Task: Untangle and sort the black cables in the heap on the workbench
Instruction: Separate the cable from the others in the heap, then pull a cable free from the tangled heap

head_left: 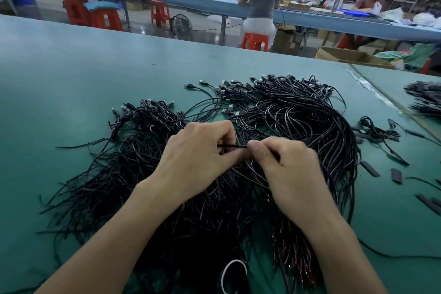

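A large heap of thin black cables (298,117) with USB plugs at their far ends spreads over the green workbench (71,83). My left hand (198,157) and my right hand (291,169) meet above the heap's middle. Both pinch the same short stretch of one black cable (232,146), which runs taut between the fingertips. The cable's ends are lost in the heap beneath my hands. A looser tangle (143,122) lies to the left.
Short black sleeve pieces (396,175) and a few stray cables (379,130) lie to the right. Another cable pile (427,98) sits on the adjoining bench at far right. A white ring (235,277) lies near the front edge. Two people work at benches beyond.
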Motion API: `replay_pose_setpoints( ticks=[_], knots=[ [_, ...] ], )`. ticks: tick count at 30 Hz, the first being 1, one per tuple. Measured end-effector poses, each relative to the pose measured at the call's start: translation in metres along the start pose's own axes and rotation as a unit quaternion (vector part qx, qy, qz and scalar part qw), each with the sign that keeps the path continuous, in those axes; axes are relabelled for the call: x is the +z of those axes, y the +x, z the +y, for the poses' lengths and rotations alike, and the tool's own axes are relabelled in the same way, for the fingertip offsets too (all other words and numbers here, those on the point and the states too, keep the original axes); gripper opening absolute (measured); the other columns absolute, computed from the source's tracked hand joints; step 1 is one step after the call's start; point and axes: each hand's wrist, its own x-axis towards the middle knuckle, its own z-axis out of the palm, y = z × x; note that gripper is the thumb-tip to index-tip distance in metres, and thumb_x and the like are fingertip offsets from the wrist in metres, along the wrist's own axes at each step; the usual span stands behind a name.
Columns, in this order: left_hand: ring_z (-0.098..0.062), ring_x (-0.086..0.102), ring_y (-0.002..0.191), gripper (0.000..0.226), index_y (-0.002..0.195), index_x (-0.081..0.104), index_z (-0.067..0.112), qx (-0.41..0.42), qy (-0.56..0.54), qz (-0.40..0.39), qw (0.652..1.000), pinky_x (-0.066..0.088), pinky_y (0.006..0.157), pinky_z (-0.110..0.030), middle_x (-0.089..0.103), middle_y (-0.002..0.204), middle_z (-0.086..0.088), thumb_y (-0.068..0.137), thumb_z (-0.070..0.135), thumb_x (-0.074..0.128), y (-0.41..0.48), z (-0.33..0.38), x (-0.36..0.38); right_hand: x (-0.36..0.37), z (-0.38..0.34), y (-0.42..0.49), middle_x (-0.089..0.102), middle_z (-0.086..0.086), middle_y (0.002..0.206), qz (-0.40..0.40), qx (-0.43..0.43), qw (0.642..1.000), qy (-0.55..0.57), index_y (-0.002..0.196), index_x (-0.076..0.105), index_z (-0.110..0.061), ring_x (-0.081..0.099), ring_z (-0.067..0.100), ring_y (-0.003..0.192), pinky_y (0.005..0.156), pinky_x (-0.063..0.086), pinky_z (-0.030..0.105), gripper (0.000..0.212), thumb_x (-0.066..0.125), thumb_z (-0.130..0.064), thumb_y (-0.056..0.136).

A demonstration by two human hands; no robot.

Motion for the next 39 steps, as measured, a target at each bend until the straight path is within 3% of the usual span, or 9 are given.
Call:
replay_pose_setpoints(
  ticks=[4,7,14,18,21,25,29,34,39],
  knots=[
    [-0.003,0.048,0.047,0.050,0.059,0.053,0.025,-0.025,-0.005,0.039,0.999,0.029,0.047,-0.021,0.046,0.043,0.014,0.080,0.071,0.057,0.001,0.001,-0.012,-0.014,0.002,0.004,0.056,-0.009,0.053,0.114,-0.036,0.991,0.065,0.080,0.071,-0.024,0.042,0.002,0.041,0.039,0.025,0.011,0.021,0.063,-0.036,0.095],
    [-0.004,0.033,0.035,0.062,0.057,0.059,0.018,-0.061,-0.148,-0.146,0.976,0.031,0.043,-0.019,0.040,0.040,0.012,0.080,0.074,0.051,0.003,0.003,-0.022,-0.020,0.002,0.004,0.053,0.004,0.052,0.168,-0.021,0.972,0.163,0.074,0.071,-0.027,0.035,0.007,0.043,0.038,0.028,0.024,0.026,0.060,-0.041,0.094],
    [-0.011,0.022,0.042,0.052,0.060,0.058,0.024,0.007,-0.438,-0.465,0.769,0.022,0.043,-0.017,0.032,0.048,0.007,0.092,0.064,0.049,-0.004,0.017,-0.039,-0.014,0.004,0.006,0.045,-0.016,0.044,0.183,0.080,0.943,0.268,0.068,0.072,-0.026,0.035,0.000,0.041,0.044,0.035,0.013,0.031,0.061,-0.035,0.096],
    [-0.008,0.020,0.041,0.044,0.061,0.058,0.023,-0.014,-0.635,-0.451,0.628,0.015,0.039,-0.023,0.028,0.048,0.008,0.094,0.051,0.054,-0.009,0.027,-0.033,0.005,0.002,0.000,0.055,0.015,0.053,0.066,0.050,0.980,0.180,0.069,0.070,-0.023,0.039,0.025,0.045,0.042,0.036,0.040,0.031,0.061,-0.034,0.096],
    [-0.006,0.020,0.041,0.041,0.064,0.059,0.021,-0.079,-0.751,-0.328,0.568,0.022,0.037,-0.015,0.026,0.048,0.009,0.095,0.046,0.050,-0.003,0.031,-0.028,0.016,-0.002,-0.002,0.040,-0.004,0.042,-0.067,0.052,0.990,0.115,0.054,0.063,-0.035,0.029,0.007,0.040,0.042,0.022,0.030,0.043,0.060,-0.032,0.097],
    [0.000,0.030,0.038,0.042,0.073,0.063,0.015,-0.184,-0.785,-0.084,0.586,0.027,0.031,-0.012,0.038,0.048,0.010,0.102,0.038,0.042,0.009,0.017,-0.019,0.010,-0.012,-0.006,0.045,-0.004,0.045,-0.158,0.029,0.984,0.076,0.065,0.068,-0.034,0.033,0.005,0.039,0.039,0.026,0.023,0.039,0.053,-0.037,0.100],
    [-0.008,0.056,0.052,0.043,0.085,0.068,0.007,-0.204,-0.670,0.038,0.713,0.049,0.046,-0.018,0.063,0.064,-0.002,0.106,0.031,0.039,0.008,0.005,-0.001,-0.001,-0.025,-0.011,0.055,0.004,0.060,-0.209,-0.033,0.977,0.010,0.083,0.070,-0.016,0.039,0.005,0.044,0.042,0.034,0.025,0.030,0.053,-0.034,0.100],
    [-0.011,0.068,0.059,0.049,0.073,0.074,0.020,-0.111,-0.395,-0.114,0.905,0.052,0.055,-0.020,0.072,0.067,-0.002,0.106,0.035,0.040,0.002,0.009,0.000,-0.011,-0.026,-0.010,0.063,-0.012,0.072,-0.105,-0.092,0.990,0.011,0.078,0.070,-0.022,0.060,0.005,0.066,0.058,0.047,0.022,0.018,0.065,-0.030,0.093],
    [-0.007,0.032,0.027,0.069,0.049,0.058,0.019,-0.172,-0.388,-0.322,0.846,0.022,0.031,-0.012,0.045,0.037,0.001,0.103,0.053,0.032,-0.004,0.019,-0.009,-0.022,-0.017,-0.002,0.067,-0.012,0.064,0.010,-0.096,0.987,0.132,0.073,0.070,-0.027,0.056,0.001,0.055,0.053,0.042,0.010,0.011,0.077,-0.032,0.080]
  ],
)
